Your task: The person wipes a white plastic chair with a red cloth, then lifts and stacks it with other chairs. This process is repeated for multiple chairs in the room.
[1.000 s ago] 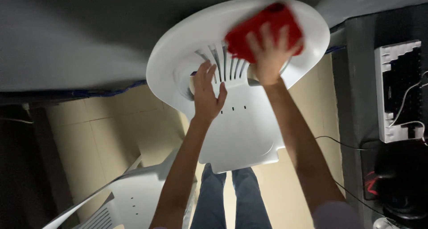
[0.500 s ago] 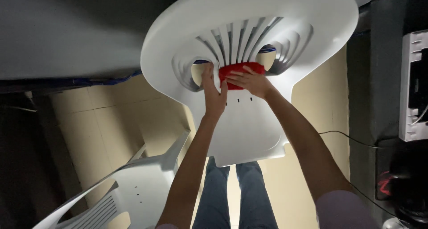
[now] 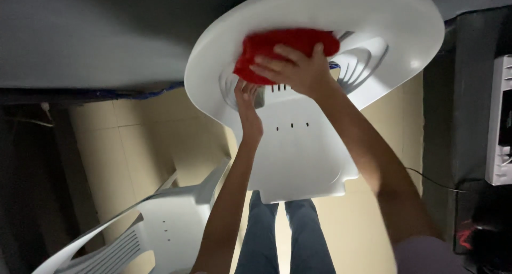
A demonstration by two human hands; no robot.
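A white plastic chair fills the middle of the view, its wide rounded backrest at the top. My right hand presses a red cloth against the backrest, just left of the slats. Below it, my left hand grips the chair where the backrest meets the seat, fingers tucked into an opening. Both forearms reach up from the bottom of the frame.
My legs in blue jeans show under the chair seat. A second white plastic chair lies at the lower left on beige floor tiles. At the right edge are a white panel and dark gear with a cable.
My right hand has swept the red cloth from the backrest's upper right, down over the slats, then up to the left part. My left hand has stayed on the chair.
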